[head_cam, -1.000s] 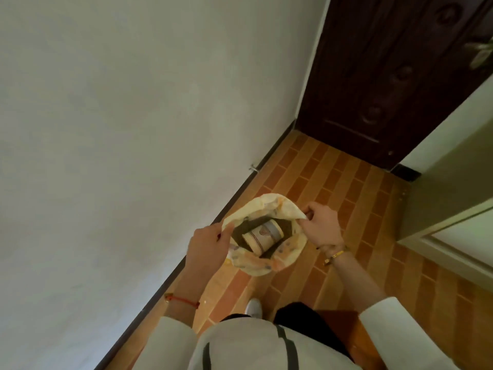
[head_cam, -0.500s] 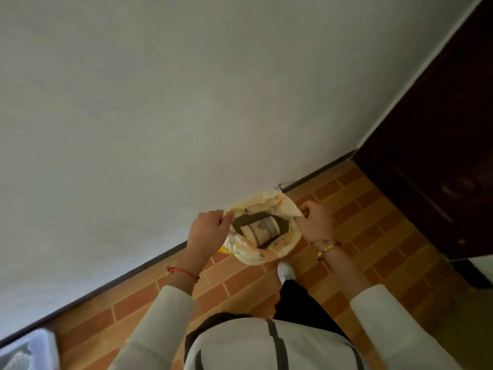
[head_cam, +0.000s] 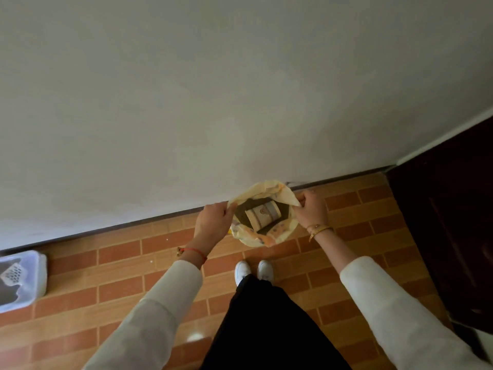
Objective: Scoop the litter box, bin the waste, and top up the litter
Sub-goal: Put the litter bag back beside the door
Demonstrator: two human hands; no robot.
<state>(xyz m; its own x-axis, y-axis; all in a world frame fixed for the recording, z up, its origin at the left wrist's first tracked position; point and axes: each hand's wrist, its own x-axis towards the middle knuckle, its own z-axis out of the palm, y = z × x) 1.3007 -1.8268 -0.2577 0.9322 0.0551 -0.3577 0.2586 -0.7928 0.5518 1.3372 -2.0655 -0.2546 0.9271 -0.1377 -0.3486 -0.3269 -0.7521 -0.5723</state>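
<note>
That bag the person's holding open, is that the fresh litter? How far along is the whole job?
Likely the top-up stage. Both hands, left hand and right hand, pinch the bag open by its rim; dark granules and a paper cup lie inside. The litter box, a scoop resting in it, sits far to the left. Whether scooping is finished can't be told. Left: carrying the bag over and pouring.

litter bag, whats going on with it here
A person stands by the wall holding the litter bag open, the left hand and right hand each pinching a side of its mouth. A cup lies on the litter inside. The litter box sits on the floor off to the left, apart from the bag.
</note>
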